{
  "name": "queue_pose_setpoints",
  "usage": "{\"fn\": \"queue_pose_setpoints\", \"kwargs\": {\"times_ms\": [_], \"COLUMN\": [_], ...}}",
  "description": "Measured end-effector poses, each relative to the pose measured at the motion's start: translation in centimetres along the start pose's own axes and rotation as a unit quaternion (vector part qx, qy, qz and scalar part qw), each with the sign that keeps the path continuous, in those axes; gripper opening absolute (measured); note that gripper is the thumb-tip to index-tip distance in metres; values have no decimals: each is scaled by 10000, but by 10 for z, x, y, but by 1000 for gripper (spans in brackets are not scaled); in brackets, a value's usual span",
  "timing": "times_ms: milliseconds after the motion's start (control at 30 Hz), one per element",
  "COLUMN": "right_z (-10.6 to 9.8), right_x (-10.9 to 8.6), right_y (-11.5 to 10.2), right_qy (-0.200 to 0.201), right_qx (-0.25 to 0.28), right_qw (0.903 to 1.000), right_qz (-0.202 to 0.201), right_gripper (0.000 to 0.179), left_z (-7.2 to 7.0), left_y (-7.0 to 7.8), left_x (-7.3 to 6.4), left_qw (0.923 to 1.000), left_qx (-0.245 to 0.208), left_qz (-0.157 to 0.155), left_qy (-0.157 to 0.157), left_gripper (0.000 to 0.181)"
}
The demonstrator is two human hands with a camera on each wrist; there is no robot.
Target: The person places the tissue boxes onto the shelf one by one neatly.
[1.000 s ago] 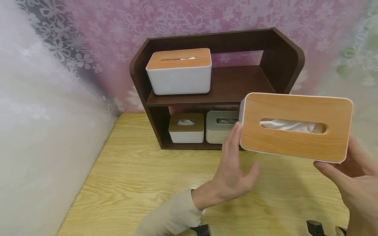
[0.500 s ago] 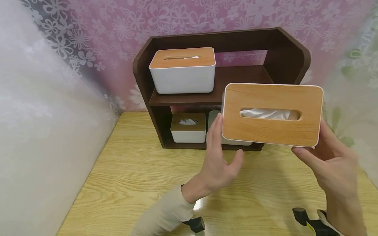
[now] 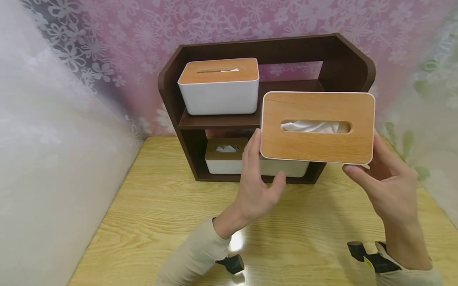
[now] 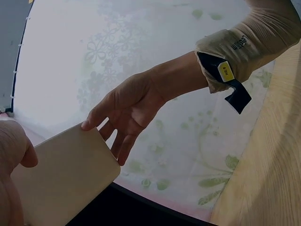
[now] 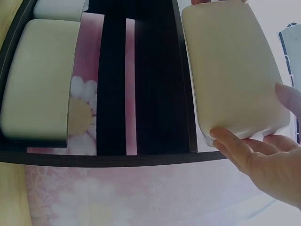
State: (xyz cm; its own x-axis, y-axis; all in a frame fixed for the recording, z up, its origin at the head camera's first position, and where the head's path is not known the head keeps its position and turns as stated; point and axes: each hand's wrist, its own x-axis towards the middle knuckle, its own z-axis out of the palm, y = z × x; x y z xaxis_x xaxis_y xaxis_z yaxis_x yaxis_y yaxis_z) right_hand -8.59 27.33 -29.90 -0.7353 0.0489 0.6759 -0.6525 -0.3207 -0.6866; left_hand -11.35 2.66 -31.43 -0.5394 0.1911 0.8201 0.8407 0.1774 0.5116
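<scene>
A white tissue box [image 3: 318,147] with a wood-look lid and an oval slot showing white tissue is held up in front of the right half of the dark brown shelf. My right hand [image 3: 395,190] grips its lower right corner, thumb below the front edge and fingers around the end. At the opposite end, the straight fingers of my left hand [image 3: 255,190] touch the side, while the thumb stands away from it. From the left wrist, the plain underside of the box [image 4: 70,169] shows between both hands; the right wrist view also shows this pale base.
On the upper shelf, at left, sits a similar white tissue box [image 3: 220,97]. Below stand a smaller brown-lidded box [image 3: 224,167] and a pale box [image 3: 286,169], partly covered by the held one. The shelf [image 3: 182,123] stands on a wood-grain table [image 3: 150,214] against a floral wall.
Both hands have carried the tissue box leftward and upward, from the shelf's right edge to in front of its right half. The box now looks more level and farther off.
</scene>
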Motion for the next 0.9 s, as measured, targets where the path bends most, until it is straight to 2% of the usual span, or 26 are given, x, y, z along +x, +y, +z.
{"fn": "queue_pose_setpoints", "kwargs": {"times_ms": [200, 500, 767, 900], "right_z": [0, 3, 4, 6], "right_x": [8, 15, 19, 22], "right_y": [2, -1, 0, 3], "right_qy": [117, 486, 540, 770], "right_qx": [-115, -219, -486, -800], "right_qw": [9999, 9985, 9974, 9938], "right_qz": [-15, 154, 41, -85], "right_gripper": [80, 77, 73, 67], "left_z": [-4, -4, -7, -8], "left_y": [-1, -1, -4, -7], "left_x": [9, 13, 17, 17], "left_qw": [9998, 9986, 9978, 9967], "left_qx": [-102, -281, -449, -685], "left_qz": [-149, -436, -449, -408], "left_qy": [-43, -125, -207, -137], "left_gripper": [87, 85, 85, 83]}}
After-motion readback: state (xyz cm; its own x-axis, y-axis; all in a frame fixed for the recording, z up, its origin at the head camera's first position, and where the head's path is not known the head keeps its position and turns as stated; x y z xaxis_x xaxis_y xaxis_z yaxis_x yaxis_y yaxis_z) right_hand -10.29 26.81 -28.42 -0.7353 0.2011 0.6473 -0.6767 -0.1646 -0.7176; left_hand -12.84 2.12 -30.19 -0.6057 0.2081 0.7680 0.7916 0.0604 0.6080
